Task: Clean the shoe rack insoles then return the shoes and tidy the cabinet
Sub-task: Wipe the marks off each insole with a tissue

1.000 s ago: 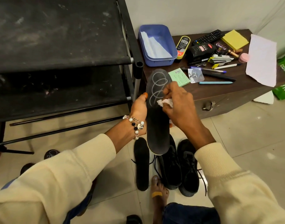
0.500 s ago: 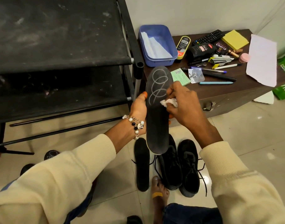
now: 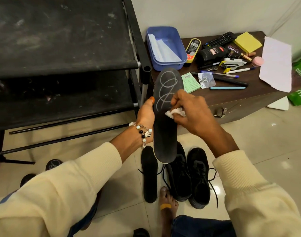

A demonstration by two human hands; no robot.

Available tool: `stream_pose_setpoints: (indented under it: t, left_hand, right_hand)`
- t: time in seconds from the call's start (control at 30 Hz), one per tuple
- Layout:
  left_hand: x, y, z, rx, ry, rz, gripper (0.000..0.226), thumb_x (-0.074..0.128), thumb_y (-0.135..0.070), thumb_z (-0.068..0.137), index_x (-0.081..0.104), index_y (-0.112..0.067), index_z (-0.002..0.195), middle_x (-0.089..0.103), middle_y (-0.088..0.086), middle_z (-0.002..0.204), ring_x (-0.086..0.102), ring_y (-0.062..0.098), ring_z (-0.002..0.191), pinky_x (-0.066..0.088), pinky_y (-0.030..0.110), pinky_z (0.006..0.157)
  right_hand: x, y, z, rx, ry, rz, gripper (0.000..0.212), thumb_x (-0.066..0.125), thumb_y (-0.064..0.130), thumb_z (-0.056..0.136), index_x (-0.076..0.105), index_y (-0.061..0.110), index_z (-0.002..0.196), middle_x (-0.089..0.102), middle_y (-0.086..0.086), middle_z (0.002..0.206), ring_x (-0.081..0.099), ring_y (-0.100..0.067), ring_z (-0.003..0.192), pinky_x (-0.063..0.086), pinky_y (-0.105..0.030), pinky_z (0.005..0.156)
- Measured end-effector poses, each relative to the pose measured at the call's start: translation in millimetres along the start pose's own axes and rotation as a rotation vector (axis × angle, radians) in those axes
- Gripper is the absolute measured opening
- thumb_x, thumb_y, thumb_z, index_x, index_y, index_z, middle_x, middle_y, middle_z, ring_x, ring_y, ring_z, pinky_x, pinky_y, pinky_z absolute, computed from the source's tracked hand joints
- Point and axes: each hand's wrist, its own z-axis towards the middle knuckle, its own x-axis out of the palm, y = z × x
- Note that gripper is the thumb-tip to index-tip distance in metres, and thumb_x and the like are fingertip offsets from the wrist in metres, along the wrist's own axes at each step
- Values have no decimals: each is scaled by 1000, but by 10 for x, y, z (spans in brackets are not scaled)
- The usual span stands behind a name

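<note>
Insole, black, chalk loops near the toe, held upright above the floor in front of the shoe rack. Left hand has its grip clasped along one long edge; right hand pinches a crumpled white wipe against the face. Judged light and bendy, best held by the edges at mid-length. Second insole lies on the floor beside two black shoes. Blue tub, worktop's left back corner, holds white sheets.
</note>
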Motion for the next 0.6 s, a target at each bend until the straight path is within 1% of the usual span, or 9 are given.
stream_pose_setpoints:
  t: [0.07, 0.13, 0.23, 0.33, 0.4, 0.5, 0.6]
  left_hand:
    - [17, 10, -14, -15, 15, -7, 50, 49, -48, 93, 62, -12, 124, 66, 16, 118, 62, 33, 110, 46, 50, 102]
    - [27, 18, -3, -8, 11, -7, 50, 48, -49, 93, 61, -13, 125, 66, 14, 120, 60, 32, 113, 43, 48, 105]
    - [16, 26, -9, 17, -10, -8, 46, 50, -44, 94, 63, -10, 122, 67, 13, 118, 61, 30, 113, 44, 43, 105]
    - [7, 13, -29, 12, 1, -27, 42, 50, -41, 94, 67, -10, 116, 70, 13, 109, 66, 30, 105, 50, 41, 98]
    - [1, 11, -14, 9, 11, -35, 43, 50, -41, 94, 66, -9, 118, 69, 15, 112, 65, 30, 106, 49, 43, 100]
    - [16, 10, 7, 3, 20, -32, 47, 50, -44, 93, 63, -10, 123, 68, 15, 116, 63, 31, 109, 46, 45, 103]
    - [23, 35, 34, -24, 34, -26, 52, 49, -50, 92, 59, -13, 127, 64, 15, 123, 59, 32, 115, 42, 47, 106]
  right_hand:
    - [3, -61, 12, 113, -85, -57, 32, 66, 7, 81, 48, 16, 106, 56, -7, 107, 54, -19, 91, 40, -24, 72]
    - [44, -57, 24, 148, -148, -84, 31, 64, 8, 84, 47, 15, 108, 55, -9, 109, 54, -22, 94, 42, -27, 72]
    - [140, 34, 26, 82, -186, 20, 29, 65, 9, 82, 50, 13, 106, 59, -9, 104, 57, -22, 91, 48, -32, 76]
    - [183, 124, 9, -57, -139, 108, 26, 67, 9, 80, 52, 12, 101, 64, -6, 93, 60, -21, 85, 46, -29, 74]
    - [146, 112, 13, -99, -93, 100, 26, 68, 10, 79, 53, 11, 100, 66, -4, 90, 60, -20, 85, 45, -29, 74]
    - [56, -8, 34, -17, -94, 32, 28, 69, 11, 80, 52, 15, 101, 63, -6, 99, 59, -20, 88, 45, -26, 74]
    - [26, -102, 30, 128, -142, -40, 31, 66, 8, 81, 48, 18, 104, 56, -6, 106, 55, -20, 91, 46, -29, 73]
